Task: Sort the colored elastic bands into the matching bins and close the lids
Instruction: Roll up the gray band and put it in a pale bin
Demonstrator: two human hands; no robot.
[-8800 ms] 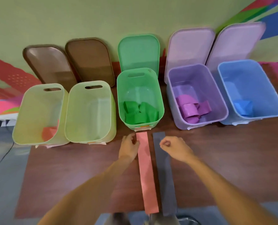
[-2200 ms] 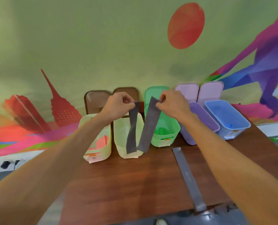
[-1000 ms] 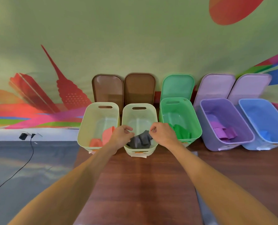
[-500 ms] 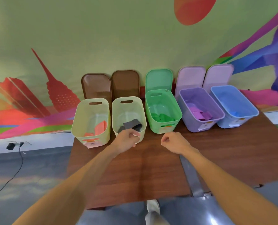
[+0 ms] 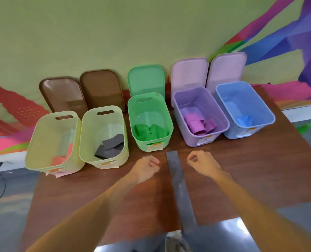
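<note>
A long grey band (image 5: 179,186) lies flat on the counter (image 5: 260,170) in the gap between the two hands, touching neither. The left hand (image 5: 147,168) is just to its left and the right hand (image 5: 202,163) just to its right, both level with the band's far end. Each hand has its fingers curled in and holds nothing; the right thumb and forefinger meet in a small ring. Behind them stands a row of five open bins. From the left, a pale yellow bin (image 5: 47,135) holds a salmon band (image 5: 62,158). A second pale bin (image 5: 89,135) holds folded grey bands (image 5: 112,144). A green bin (image 5: 151,110) holds green bands (image 5: 151,131), a purple bin (image 5: 196,99) holds purple bands (image 5: 198,124), and a blue bin (image 5: 242,99) holds a blue band (image 5: 243,120). Two brown lids (image 5: 63,95), a green lid (image 5: 145,79) and two lilac lids (image 5: 189,73) lean upright against the painted wall (image 5: 114,33) behind the bins. Nothing lies over the grey band or between it and either hand. Its long axis runs away from the person: the far end stops just short of the green bin's front, and the near end, slightly further right, reaches the counter's near edge.
</note>
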